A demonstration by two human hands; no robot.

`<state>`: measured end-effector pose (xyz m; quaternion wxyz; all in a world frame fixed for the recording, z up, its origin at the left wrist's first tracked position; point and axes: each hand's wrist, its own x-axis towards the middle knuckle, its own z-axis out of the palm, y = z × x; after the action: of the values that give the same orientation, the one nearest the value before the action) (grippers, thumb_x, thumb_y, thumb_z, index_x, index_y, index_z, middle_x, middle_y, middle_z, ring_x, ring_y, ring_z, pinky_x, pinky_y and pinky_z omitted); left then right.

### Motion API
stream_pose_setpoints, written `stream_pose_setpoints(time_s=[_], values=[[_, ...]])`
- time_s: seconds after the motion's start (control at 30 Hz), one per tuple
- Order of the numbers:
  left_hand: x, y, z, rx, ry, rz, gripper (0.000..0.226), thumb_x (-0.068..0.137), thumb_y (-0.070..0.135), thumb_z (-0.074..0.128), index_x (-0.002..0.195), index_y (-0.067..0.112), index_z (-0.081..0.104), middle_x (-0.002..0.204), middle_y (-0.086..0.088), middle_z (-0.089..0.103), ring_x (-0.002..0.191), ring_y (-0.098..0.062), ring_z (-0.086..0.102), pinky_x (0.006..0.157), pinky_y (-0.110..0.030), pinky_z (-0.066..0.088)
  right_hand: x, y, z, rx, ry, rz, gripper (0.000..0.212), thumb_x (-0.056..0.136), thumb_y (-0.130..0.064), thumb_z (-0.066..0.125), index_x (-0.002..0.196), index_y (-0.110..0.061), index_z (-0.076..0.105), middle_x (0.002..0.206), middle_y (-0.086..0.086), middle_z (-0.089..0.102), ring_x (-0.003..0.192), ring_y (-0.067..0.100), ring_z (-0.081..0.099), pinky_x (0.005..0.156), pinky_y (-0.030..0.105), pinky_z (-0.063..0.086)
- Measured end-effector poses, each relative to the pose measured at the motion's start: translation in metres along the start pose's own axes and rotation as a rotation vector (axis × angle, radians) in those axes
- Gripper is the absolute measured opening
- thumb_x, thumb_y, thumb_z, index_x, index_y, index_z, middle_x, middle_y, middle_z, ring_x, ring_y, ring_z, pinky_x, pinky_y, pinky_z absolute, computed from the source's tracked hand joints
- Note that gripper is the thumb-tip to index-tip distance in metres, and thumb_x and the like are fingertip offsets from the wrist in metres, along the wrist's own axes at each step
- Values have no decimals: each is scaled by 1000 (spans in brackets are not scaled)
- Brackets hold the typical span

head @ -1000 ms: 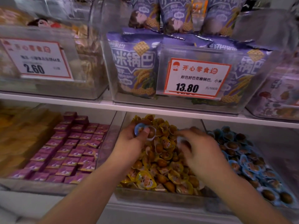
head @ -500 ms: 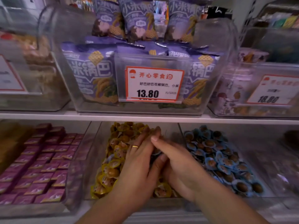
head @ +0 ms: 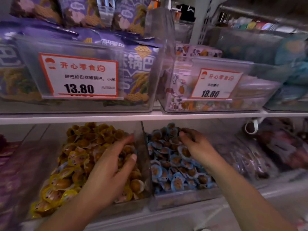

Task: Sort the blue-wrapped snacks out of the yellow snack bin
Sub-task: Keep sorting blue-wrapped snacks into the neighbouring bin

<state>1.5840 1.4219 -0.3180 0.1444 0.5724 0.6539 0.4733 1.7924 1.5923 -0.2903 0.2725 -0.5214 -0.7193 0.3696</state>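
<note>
Head camera view, looking down at a shop shelf. On the lower shelf two clear bins sit side by side, parted by a clear wall. The yellow snack bin (head: 93, 207) on the left is heaped with small yellow-wrapped snacks (head: 73, 157). The neighbouring bin (head: 183, 197) on the right holds a pile of blue-wrapped snacks (head: 173, 174).

The left hand (head: 108, 172) lies over the right half of the yellow pile, palm down, fingers loosely spread and bent into the heap, thumb out toward the dividing wall. Whether it holds anything underneath cannot be told.

The right hand (head: 195, 145) reaches across into the blue pile, fingers curled down near the back of the heap. The fingertips are blurred, so it is unclear whether they pinch a snack or have just let one go.

As for progress, no blue wrapper shows plainly on the visible surface of the yellow heap, though the part under the left hand and the deeper layers are hidden. The sorting looks well along but probably not finished, with the left hand likely searching for more strays.

Above, the upper shelf carries a bin of purple bags with a price card (head: 78, 75) reading 13.80, and another card (head: 215, 84) reading 18.80.
</note>
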Motion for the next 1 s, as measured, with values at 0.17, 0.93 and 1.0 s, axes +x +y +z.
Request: stream_pose_setpoints(time_s=[0.17,0.93,1.0], values=[[3,0,-5,21,56,-4,38,93,44,50,130,41,57,121,29,59,117,3,55,101,-32,48,19,19,-24,72,141,112,36,100,-43,51,82,-23,74,92,-4,71,87,14,64,78,24,52],[-96,-31,-149,216,516,11,26,90,21,50,108,27,68,106,18,63,101,2,59,83,-9,42,-68,-127,225,-557,-499,-740,49,95,-39,54,143,-29,49,142,0,50,133,20,43,111,35,35],[-90,-37,-157,224,546,-20,26,88,10,56,105,26,69,104,17,64,97,1,59,78,-6,41,-55,-124,238,-656,-544,-691,55,96,-46,53,148,-33,43,150,-1,44,139,20,37,114,37,32]])
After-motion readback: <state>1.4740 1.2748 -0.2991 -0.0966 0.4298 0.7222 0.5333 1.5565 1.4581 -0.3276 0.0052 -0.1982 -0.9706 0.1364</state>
